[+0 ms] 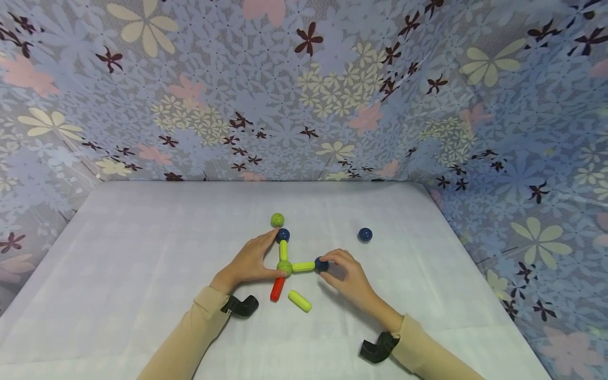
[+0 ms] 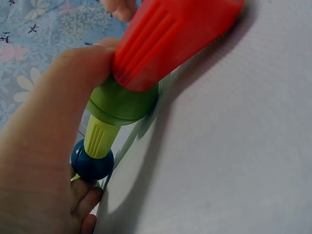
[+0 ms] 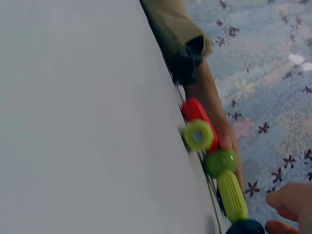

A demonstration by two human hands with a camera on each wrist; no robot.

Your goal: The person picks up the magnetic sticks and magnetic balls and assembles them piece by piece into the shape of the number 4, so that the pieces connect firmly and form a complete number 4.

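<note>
A magnetic-style ball-and-stick toy lies on the table: a green ball [image 1: 285, 268] joins a red stick [image 1: 277, 290], a yellow-green stick [image 1: 283, 250] pointing away and another yellow-green stick [image 1: 304, 266] pointing right. Each yellow-green stick ends in a dark blue ball, the far ball [image 1: 283, 235] and the right-hand ball [image 1: 321, 264]. My left hand [image 1: 253, 258] grips the toy, thumb at the green ball and fingers at the far blue ball. The right hand [image 1: 350, 279] pinches the right-hand blue ball between thumb and fingertips.
A loose yellow-green stick [image 1: 300, 301] lies near the red stick. Beyond the far blue ball sits another green ball [image 1: 277, 220]. One more blue ball [image 1: 365, 235] rests at the back right. Flowered cloth [image 1: 266, 105] hangs behind the white table [image 1: 157, 237].
</note>
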